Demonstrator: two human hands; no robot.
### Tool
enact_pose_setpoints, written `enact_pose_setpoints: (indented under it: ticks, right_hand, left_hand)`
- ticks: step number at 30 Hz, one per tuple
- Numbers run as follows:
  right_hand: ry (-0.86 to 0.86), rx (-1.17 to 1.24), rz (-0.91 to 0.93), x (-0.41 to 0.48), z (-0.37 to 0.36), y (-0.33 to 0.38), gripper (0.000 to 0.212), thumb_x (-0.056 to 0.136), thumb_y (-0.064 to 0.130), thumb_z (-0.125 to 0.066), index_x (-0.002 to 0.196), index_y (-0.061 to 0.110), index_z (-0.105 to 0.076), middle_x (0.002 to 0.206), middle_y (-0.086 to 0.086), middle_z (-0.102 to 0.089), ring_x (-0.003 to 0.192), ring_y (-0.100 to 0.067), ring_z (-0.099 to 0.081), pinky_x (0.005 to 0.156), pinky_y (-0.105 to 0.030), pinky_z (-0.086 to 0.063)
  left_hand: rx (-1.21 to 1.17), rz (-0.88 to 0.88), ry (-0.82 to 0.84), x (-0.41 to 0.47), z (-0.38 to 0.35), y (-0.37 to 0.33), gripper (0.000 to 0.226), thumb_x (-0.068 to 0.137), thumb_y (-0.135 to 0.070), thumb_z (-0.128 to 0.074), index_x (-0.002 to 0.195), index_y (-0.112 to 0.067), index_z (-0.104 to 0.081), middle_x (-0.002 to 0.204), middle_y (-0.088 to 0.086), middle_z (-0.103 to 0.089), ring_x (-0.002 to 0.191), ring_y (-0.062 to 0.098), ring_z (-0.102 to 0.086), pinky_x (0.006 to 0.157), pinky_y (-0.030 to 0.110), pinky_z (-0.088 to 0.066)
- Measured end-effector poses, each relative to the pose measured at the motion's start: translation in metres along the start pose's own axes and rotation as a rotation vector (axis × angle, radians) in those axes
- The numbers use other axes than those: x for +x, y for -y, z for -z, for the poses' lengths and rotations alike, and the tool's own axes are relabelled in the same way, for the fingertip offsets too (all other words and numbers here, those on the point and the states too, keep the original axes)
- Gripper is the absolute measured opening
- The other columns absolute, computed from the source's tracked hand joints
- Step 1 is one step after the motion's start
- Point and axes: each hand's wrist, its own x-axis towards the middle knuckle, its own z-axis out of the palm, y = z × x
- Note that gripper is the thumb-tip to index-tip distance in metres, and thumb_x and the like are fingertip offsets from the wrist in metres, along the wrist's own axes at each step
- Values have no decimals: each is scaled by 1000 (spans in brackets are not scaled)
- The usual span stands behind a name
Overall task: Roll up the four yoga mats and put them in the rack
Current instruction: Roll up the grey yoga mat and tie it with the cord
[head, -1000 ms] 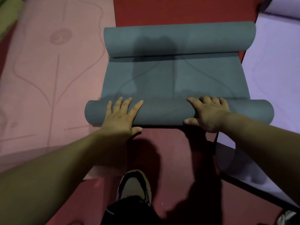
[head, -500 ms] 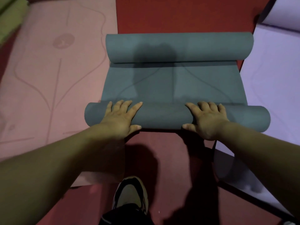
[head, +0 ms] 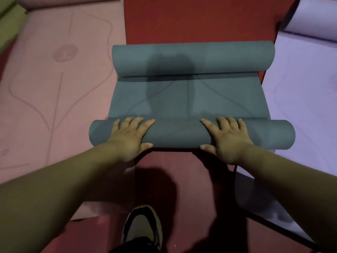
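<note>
Mat [head: 184,99], two rolls [head: 228,57] [head: 178,134]; left hand [head: 127,138], right hand [head: 229,140]

Red floor [head: 182,19] | grey mat [head: 182,99] at centre, rolled at both ends, a flat stretch between the rolls | pink mat [head: 54,88] spread flat just beside it on the left | lilac mat [head: 300,106] spread on the right, far end curled | green mat [head: 9,24] at far left corner | one shoe [head: 142,223] planted near bottom edge
</note>
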Motion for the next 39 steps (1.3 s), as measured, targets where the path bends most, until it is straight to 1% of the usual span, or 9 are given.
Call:
enact_pose_setpoints:
  ticks: [4, 8, 14, 20, 26, 30, 34, 36, 39]
  right_hand:
    - [5, 16, 0, 8, 4, -3, 86, 85, 84, -32, 156, 45, -3, 159, -10, -25, 146, -37, -21, 122, -58, -9]
    - [25, 3, 8, 14, 9, -5, 87, 85, 84, -33, 157, 44, -4, 157, -11, -28, 143, -37, -26, 120, -58, -12]
    - [7, -38, 18, 15, 9, -3, 99, 77, 89, -43, 156, 46, -2, 154, -11, -33, 139, -37, -32, 118, -60, -17]
    - [-40, -7, 48, 17, 10, -8, 88, 79, 86, -45, 152, 47, -15, 141, -6, -44, 132, -33, -40, 114, -57, -25]
    - [-31, 20, 44, 6, 10, -4, 86, 80, 85, -45, 152, 47, -18, 137, -3, -47, 129, -31, -43, 112, -55, -28]
    - [-7, 41, 37, -6, 6, 1, 86, 79, 86, -44, 151, 48, -17, 135, -1, -47, 128, -29, -44, 111, -53, -29]
    - [49, 54, 64, -25, 2, -1, 88, 76, 88, -40, 151, 50, -16, 136, 0, -46, 129, -28, -44, 113, -52, -28]
    - [89, 57, 84, -34, 0, -4, 92, 71, 91, -35, 151, 51, -14, 136, 1, -46, 129, -27, -44, 113, -51, -29]
    - [156, 69, 107, -46, -1, -4, 99, 64, 96, -27, 151, 52, -11, 136, 3, -46, 128, -25, -45, 113, -49, -31]
  left_hand:
    - [8, 31, -20, -7, -2, -13, 91, 94, -70, -43, 156, -43, 18, 168, 6, 1, 155, 35, 5, 123, 60, 4]
    - [6, 41, -137, -11, -18, -24, 96, 91, -71, -47, 157, -42, 17, 169, 7, 3, 154, 37, 9, 123, 59, 5]
    - [6, 22, -75, -4, -10, -16, 95, 91, -74, -44, 155, -44, 18, 169, 5, 6, 155, 34, 9, 123, 58, 4]
    - [39, 16, -53, 0, -4, -13, 105, 82, -81, -51, 154, -47, 18, 167, 6, 2, 154, 36, 6, 120, 63, 7]
    - [66, 20, -129, 1, -8, -14, 96, 85, -78, -49, 157, -47, 6, 162, 11, -16, 151, 34, -12, 120, 65, -4]
    - [127, -86, -211, -5, -14, -4, 93, 82, -80, -49, 159, -40, -15, 145, 14, -41, 131, 35, -38, 115, 60, -24]
    - [133, -156, -250, -23, -28, -4, 92, 77, -84, -45, 154, -37, -26, 125, 11, -53, 108, 34, -49, 94, 49, -41]
    - [121, -175, -280, -38, -34, -8, 91, 74, -83, -41, 151, -35, -34, 117, 9, -55, 98, 33, -51, 84, 46, -44]
    - [117, -183, -267, -60, -38, -13, 92, 71, -84, -44, 148, -33, -43, 112, 6, -58, 90, 32, -53, 76, 43, -46]
